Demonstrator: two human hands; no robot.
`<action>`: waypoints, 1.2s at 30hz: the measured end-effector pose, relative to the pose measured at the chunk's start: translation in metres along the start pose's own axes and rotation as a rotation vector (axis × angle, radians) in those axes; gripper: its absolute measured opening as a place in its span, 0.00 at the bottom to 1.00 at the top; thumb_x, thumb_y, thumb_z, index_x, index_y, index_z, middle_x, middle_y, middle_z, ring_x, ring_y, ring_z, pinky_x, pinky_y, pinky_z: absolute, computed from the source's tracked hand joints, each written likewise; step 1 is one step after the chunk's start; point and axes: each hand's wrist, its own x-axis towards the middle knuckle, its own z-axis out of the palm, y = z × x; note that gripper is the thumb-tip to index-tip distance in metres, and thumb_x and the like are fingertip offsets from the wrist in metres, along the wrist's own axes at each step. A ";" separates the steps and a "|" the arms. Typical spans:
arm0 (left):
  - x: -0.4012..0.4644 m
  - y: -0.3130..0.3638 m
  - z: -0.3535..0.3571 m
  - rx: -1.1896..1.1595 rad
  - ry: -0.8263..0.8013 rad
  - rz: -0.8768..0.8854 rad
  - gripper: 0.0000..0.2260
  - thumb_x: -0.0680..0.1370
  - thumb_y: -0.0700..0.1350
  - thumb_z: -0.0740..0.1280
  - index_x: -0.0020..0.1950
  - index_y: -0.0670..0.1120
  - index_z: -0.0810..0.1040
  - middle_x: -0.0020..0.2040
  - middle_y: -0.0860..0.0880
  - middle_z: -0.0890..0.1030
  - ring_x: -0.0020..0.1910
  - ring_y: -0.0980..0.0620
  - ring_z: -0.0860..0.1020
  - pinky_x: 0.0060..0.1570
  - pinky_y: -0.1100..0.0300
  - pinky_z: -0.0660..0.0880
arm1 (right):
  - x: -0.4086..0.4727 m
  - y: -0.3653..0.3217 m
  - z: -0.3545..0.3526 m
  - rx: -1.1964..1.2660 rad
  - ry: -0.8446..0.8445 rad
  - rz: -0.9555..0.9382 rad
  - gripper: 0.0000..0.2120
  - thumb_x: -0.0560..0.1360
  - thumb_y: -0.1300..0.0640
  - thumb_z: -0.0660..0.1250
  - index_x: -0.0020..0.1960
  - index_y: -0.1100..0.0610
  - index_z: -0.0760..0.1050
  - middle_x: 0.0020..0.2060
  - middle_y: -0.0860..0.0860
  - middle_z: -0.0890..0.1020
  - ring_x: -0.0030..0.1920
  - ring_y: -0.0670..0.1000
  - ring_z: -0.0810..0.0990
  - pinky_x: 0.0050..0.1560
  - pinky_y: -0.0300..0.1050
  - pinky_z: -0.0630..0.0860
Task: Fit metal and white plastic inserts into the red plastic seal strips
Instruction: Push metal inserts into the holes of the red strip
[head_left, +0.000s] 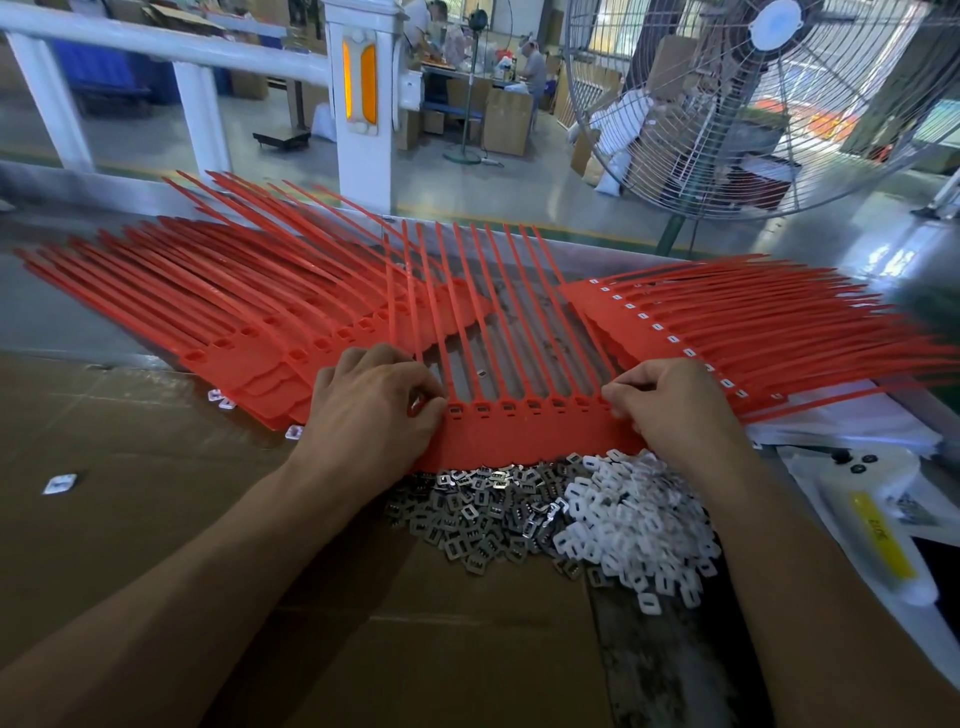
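Note:
A red seal strip sheet (524, 431) lies flat in front of me, its row of sockets facing up and its long tails pointing away. My left hand (371, 410) pinches its left end with curled fingers. At the right end my right hand (670, 405) grips the sheet the same way. Just below the sheet lie a heap of metal inserts (478, 512) and a heap of white plastic inserts (631, 525). A stack of red sheets with empty sockets (249, 332) fans out to the left. Another stack with white inserts fitted (727, 332) fans out to the right.
Cardboard (156, 519) covers the worktable; a few loose white inserts (60, 483) lie on it at the left. A large floor fan (753, 104) stands behind the table at the right. White bags and paper (872, 499) sit at the right edge. People work far behind.

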 end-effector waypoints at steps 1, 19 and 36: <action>0.000 0.000 0.000 -0.001 -0.002 0.000 0.07 0.79 0.56 0.67 0.54 0.59 0.82 0.60 0.58 0.75 0.65 0.52 0.67 0.61 0.55 0.57 | 0.000 -0.001 0.001 -0.017 -0.012 -0.008 0.07 0.78 0.53 0.73 0.42 0.49 0.83 0.33 0.45 0.85 0.29 0.40 0.78 0.34 0.41 0.70; -0.001 0.000 -0.002 -0.013 -0.022 -0.014 0.07 0.79 0.57 0.67 0.55 0.59 0.82 0.61 0.57 0.75 0.66 0.52 0.66 0.64 0.54 0.58 | -0.003 -0.015 0.010 -0.179 -0.125 -0.055 0.06 0.81 0.50 0.69 0.46 0.48 0.82 0.40 0.43 0.82 0.43 0.44 0.80 0.45 0.47 0.77; 0.000 0.000 -0.002 -0.014 -0.010 -0.004 0.07 0.79 0.56 0.67 0.54 0.59 0.82 0.60 0.58 0.75 0.65 0.53 0.67 0.61 0.56 0.57 | 0.000 -0.013 0.017 -0.155 -0.022 -0.038 0.08 0.77 0.51 0.73 0.39 0.45 0.80 0.37 0.41 0.82 0.40 0.43 0.80 0.40 0.45 0.75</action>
